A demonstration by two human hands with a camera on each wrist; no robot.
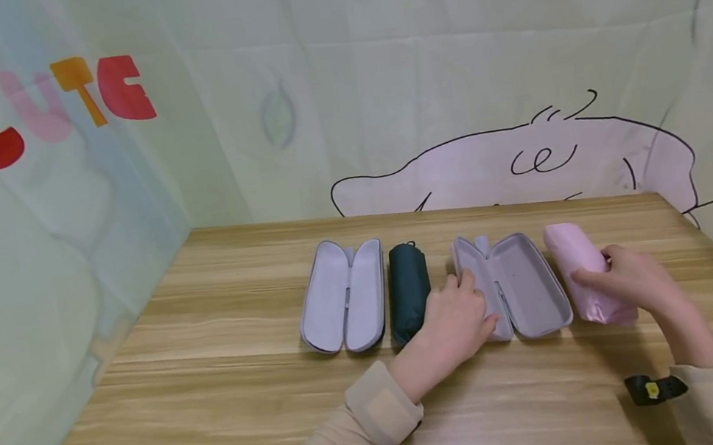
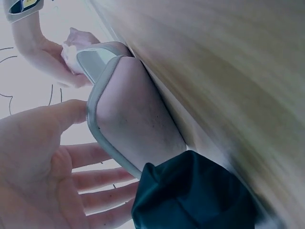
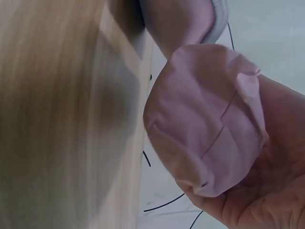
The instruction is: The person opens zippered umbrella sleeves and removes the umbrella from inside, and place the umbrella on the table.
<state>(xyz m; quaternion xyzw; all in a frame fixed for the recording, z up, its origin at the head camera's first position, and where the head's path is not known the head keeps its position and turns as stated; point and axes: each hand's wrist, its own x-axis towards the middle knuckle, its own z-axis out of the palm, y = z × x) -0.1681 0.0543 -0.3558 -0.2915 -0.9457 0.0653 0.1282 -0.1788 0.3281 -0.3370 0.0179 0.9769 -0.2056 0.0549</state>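
Observation:
My right hand (image 1: 634,280) grips a pink folded umbrella (image 1: 578,266), thumb on the near side; the right wrist view shows its crumpled fabric end (image 3: 205,124) against the palm. My left hand (image 1: 451,318) lies over the left half of an open grey-lined case (image 1: 527,283) with a pink outer shell (image 2: 136,114). In the left wrist view its thumb touches the case rim and the other fingers stretch out, partly hidden behind the shell. Beside that hand lies a dark green folded umbrella (image 1: 408,286) with a small loop at its far end.
Another open case (image 1: 323,304), with a pale lining, lies left of the green umbrella. Everything lies on a wood-grain table (image 1: 216,388). A printed cloth backdrop (image 1: 382,100) stands along the back and left. A black watch-like band (image 1: 654,389) is at the right sleeve.

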